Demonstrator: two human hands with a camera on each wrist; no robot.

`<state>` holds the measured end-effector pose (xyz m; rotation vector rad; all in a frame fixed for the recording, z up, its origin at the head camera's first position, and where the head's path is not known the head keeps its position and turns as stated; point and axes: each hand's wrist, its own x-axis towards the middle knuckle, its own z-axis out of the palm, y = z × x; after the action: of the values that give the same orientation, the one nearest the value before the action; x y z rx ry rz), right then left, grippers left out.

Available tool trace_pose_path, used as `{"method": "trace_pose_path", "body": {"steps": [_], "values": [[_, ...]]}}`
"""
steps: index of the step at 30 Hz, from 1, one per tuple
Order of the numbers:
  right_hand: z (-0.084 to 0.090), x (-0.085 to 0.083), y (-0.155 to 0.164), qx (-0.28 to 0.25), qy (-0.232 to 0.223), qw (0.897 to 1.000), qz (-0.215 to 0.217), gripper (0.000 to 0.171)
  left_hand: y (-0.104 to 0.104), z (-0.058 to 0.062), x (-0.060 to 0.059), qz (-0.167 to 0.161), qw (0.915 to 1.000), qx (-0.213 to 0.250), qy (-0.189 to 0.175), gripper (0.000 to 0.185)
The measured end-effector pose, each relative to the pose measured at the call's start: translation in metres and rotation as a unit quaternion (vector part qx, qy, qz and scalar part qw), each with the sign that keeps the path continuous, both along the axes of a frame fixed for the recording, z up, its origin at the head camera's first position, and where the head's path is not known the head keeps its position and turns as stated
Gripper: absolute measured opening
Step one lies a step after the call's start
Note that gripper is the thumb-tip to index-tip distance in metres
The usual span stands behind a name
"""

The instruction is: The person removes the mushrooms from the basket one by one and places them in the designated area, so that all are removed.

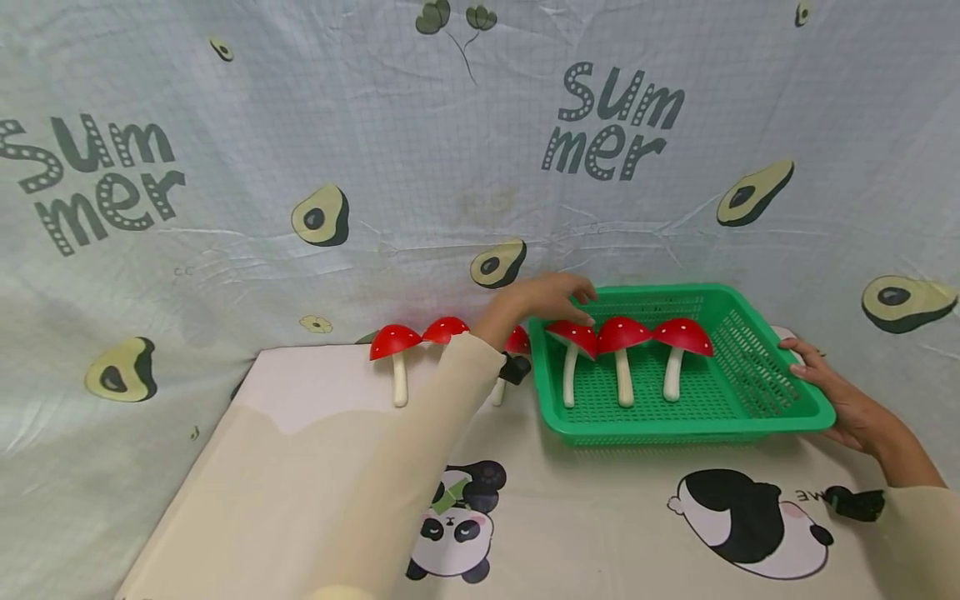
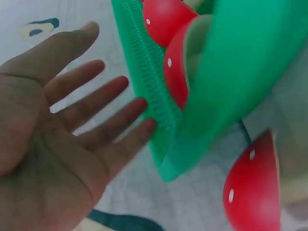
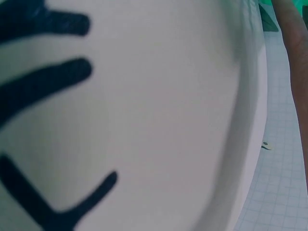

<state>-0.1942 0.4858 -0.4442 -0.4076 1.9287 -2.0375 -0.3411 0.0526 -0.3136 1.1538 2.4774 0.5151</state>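
Observation:
A green mesh basket [image 1: 750, 367] stands on the table with three red-capped, white-stemmed toy mushrooms upright in it [image 1: 572, 337] [image 1: 622, 333] [image 1: 682, 335]. My left hand [image 1: 555, 296] reaches over the basket's back-left corner. In the left wrist view the left hand [image 2: 96, 110] shows an open palm with straight fingers beside the basket's wall [image 2: 231, 72], holding nothing. My right hand [image 1: 821, 383] rests against the basket's right rim, fingers fairly straight. Left of the basket stand three more mushrooms [image 1: 395, 342] [image 1: 445, 329] [image 1: 517, 340], the last partly hidden by my left arm.
The table is covered by a cloth with panda prints [image 1: 457, 525] [image 1: 742, 521]. A backdrop with avocados and "Summer" lettering [image 1: 611, 121] hangs close behind. The right wrist view shows only blurred white cloth with black print [image 3: 144, 120].

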Motion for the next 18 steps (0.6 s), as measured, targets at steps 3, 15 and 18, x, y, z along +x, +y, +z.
{"method": "trace_pose_path", "body": {"steps": [3, 15, 18], "values": [[0.0, 0.0, 0.001, -0.02, -0.001, 1.0, 0.014, 0.036, 0.008, -0.002, -0.002, 0.011, 0.9998, -0.014, -0.009, 0.053], [0.001, 0.0, 0.001, -0.008, 0.0, 1.0, 0.006, 0.036, 0.026, -0.016, 0.002, 0.092, 0.9942, -0.055, -0.009, 0.058], [0.0, 0.0, 0.001, -0.007, 0.005, 1.0, 0.008, 0.035, 0.029, -0.018, 0.002, 0.104, 0.9899, -0.097, -0.008, 0.061]]}}
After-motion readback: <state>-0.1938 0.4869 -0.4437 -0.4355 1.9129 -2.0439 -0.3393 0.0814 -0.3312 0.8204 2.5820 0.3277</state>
